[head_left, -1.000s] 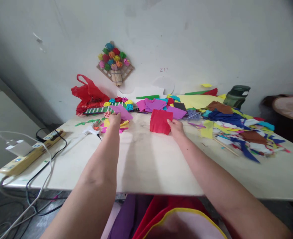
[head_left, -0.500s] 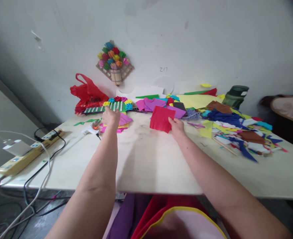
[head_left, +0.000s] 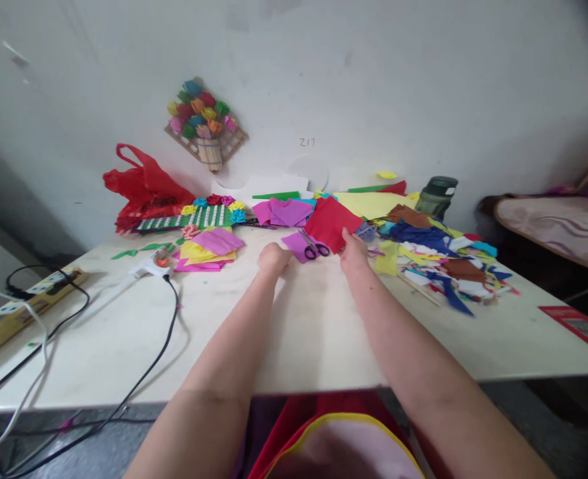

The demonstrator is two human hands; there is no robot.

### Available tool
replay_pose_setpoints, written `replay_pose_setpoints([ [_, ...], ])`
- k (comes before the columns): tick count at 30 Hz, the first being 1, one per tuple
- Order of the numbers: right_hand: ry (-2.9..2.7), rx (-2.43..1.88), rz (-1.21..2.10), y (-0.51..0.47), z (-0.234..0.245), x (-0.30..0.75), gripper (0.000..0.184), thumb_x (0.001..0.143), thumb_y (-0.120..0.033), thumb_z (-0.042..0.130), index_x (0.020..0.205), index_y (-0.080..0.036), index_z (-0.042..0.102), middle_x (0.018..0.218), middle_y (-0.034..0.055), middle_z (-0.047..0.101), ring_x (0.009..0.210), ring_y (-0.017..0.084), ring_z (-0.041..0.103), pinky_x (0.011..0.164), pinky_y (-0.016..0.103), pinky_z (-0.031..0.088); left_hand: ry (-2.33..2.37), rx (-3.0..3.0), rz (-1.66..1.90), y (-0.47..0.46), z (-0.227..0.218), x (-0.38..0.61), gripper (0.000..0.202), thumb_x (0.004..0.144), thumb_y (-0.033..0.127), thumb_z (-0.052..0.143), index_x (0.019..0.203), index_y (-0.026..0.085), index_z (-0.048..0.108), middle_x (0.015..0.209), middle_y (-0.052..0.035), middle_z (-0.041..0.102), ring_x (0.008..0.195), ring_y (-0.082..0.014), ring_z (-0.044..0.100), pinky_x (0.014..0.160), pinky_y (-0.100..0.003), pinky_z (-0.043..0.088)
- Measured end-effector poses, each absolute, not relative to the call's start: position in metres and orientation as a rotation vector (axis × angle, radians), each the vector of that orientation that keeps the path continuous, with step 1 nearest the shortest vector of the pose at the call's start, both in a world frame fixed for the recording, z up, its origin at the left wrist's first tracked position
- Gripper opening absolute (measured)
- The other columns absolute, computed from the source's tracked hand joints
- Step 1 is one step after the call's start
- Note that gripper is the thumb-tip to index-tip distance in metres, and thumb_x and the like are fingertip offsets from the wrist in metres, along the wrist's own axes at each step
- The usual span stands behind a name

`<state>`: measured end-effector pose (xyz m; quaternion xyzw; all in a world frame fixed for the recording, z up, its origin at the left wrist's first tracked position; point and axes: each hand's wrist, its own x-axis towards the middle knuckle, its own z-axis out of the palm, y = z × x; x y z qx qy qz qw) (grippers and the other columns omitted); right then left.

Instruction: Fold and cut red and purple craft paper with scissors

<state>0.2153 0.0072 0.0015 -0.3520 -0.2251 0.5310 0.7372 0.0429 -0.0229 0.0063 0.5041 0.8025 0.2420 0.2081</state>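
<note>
The right hand [head_left: 354,251] grips the near edge of the red sheet [head_left: 330,223] between thumb and fingers, closed on it. It holds the sheet raised and tilted toward the far side of the table [head_left: 324,346]. With the sheet lifted, the scissors [head_left: 316,251] are in view: black handles, lying flat on a purple sheet [head_left: 294,241], just left of the right hand. The left hand [head_left: 274,256] rests on the table at the near left corner of the purple sheet, near the scissors but apart from them. Its fingers point away from the camera and sit behind the back of the hand, so how far they are open cannot be told; nothing shows in its grasp. Judgement: the step in hand is clearing the red sheet off the scissors so they can be reached. The next move calls for a short reach to the right and far, with the fingers entering the handle loops. The right hand must keep the red sheet clear of the blades. A stack of yellow and pink sheets [head_left: 207,249] lies to the left. A pile of paper scraps [head_left: 448,266] lies to the right.
</note>
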Motion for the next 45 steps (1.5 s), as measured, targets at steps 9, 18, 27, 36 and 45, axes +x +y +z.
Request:
replay_pose_setpoints([
  [9, -0.776, -0.767, 1.464, 0.006, -0.002, 0.223, 0.007, 0.07, -0.01, 0.061, 0.075, -0.014, 0.063, 0.064, 0.002, 0.068, 0.062, 0.015, 0.065, 0.069, 0.03, 0.054, 2.323, 1.56, 0.615, -0.02, 0.007, 0.062, 0.026, 0.069, 0.031, 0.059, 0.089, 0.017, 0.067, 0.102, -0.016, 0.066, 0.097, -0.0284, 0.06, 0.076, -0.034, 0.045],
  [18, -1.123, -1.008, 1.567, -0.009, -0.007, 0.205, 0.003, 0.068, -0.01, 0.06, 0.066, -0.013, 0.061, 0.056, 0.0024, 0.065, 0.056, 0.015, 0.063, 0.062, 0.029, 0.053, 1.758, 1.11, 1.161, -0.022, 0.007, 0.027, 0.069, 0.078, 0.07, 0.024, 0.093, 0.013, 0.059, 0.07, -0.0114, 0.066, 0.06, -0.0183, 0.063, 0.053, -0.027, 0.048],
  [27, -1.661, -1.321, 0.72, -0.006, -0.018, 0.192, 0.031, 0.075, -0.043, 0.056, 0.061, -0.016, 0.062, 0.054, -0.0009, 0.059, 0.06, 0.014, 0.058, 0.059, 0.024, 0.044, 1.425, 1.1, 1.216, -0.042, -0.001, 0.026, 0.032, 0.06, 0.037, 0.071, 0.078, 0.012, 0.062, 0.074, -0.0087, 0.067, 0.066, -0.0186, 0.064, 0.06, -0.027, 0.05],
  [36, -2.017, -1.75, -0.095, -0.009, -0.004, 0.195, 0.026, 0.085, -0.027, 0.045, 0.102, -0.021, 0.063, 0.102, 0.008, 0.064, 0.095, 0.02, 0.057, 0.076, 0.027, 0.04, 1.749, 1.459, 1.113, -0.037, -0.008, 0.024, 0.017, 0.065, 0.025, 0.065, 0.077, 0.014, 0.067, 0.072, -0.0062, 0.069, 0.073, -0.0212, 0.065, 0.061, -0.026, 0.05],
  [45, -2.048, -1.87, -0.044, -0.008, -0.003, 0.184, 0.034, 0.082, -0.034, 0.049, 0.107, -0.015, 0.062, 0.109, 0.0149, 0.058, 0.099, 0.024, 0.057, 0.079, 0.031, 0.043, 1.864, 1.993, 0.912, -0.038, -0.004, 0.028, 0.027, 0.077, 0.036, 0.053, 0.095, 0.02, 0.064, 0.095, -0.006, 0.068, 0.09, -0.0201, 0.061, 0.076, -0.027, 0.045],
])
